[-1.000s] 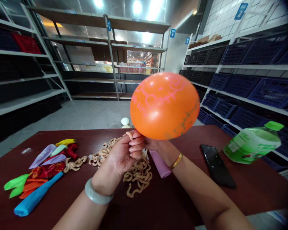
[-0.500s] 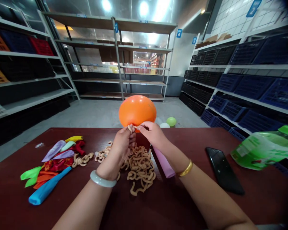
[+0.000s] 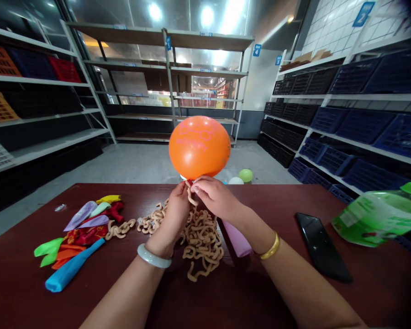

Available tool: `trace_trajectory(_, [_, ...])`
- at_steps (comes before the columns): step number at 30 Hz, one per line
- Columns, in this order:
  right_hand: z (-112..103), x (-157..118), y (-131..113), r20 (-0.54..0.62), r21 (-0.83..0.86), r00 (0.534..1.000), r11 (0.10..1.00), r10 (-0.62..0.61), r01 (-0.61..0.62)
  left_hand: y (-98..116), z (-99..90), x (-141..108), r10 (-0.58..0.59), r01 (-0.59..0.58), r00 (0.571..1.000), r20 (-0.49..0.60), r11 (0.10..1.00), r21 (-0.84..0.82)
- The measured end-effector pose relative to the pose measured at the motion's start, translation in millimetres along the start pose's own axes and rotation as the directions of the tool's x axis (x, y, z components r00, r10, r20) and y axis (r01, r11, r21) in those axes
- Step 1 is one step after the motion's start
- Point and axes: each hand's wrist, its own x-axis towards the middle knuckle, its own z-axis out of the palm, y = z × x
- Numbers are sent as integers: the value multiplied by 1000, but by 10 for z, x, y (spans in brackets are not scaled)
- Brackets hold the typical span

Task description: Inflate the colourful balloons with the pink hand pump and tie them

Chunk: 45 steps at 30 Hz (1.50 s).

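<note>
An inflated orange balloon [image 3: 199, 146] with pink print floats just above both hands at the far middle of the dark red table [image 3: 226, 301]. My left hand [image 3: 178, 208] pinches a tan rubber band at the balloon's neck. My right hand [image 3: 214, 196] grips the neck beside it, fingers closed. Below the hands lies a heap of tan rubber bands [image 3: 198, 240].
Flat uninflated balloons [image 3: 78, 228] in several colours lie at the left, with a blue one [image 3: 70, 272] nearest. A pink pump [image 3: 238, 237] lies under my right wrist. A black phone [image 3: 324, 246] and a green bottle [image 3: 376, 214] sit at the right. Shelving racks surround the floor.
The balloon moved from near my face out and down over the table's far edge, then rose slightly. Both hands stayed at its neck with the rubber band.
</note>
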Motion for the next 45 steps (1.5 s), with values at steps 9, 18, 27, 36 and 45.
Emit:
trace_trajectory(9, [83, -13, 104, -130, 284, 968, 943, 215, -171, 70, 15, -80, 150, -156, 988, 46, 915, 372])
trace_trajectory(18, [118, -3, 185, -135, 331, 949, 916, 286, -229, 163, -12, -90, 281, -229, 958, 61, 618, 752])
trace_trajectory(27, [122, 4, 95, -127, 335, 888, 862, 442, -381, 194, -8, -153, 290, -298, 943, 165, 511, 806])
trace_trajectory(36, [133, 6, 180, 11, 407, 893, 814, 450, -415, 192, -36, -132, 351, -364, 905, 239, 353, 862])
trace_trajectory(45, [153, -42, 42, -321, -350, 937, 902, 140, -255, 118, 10, -50, 307, -360, 931, 196, 691, 627])
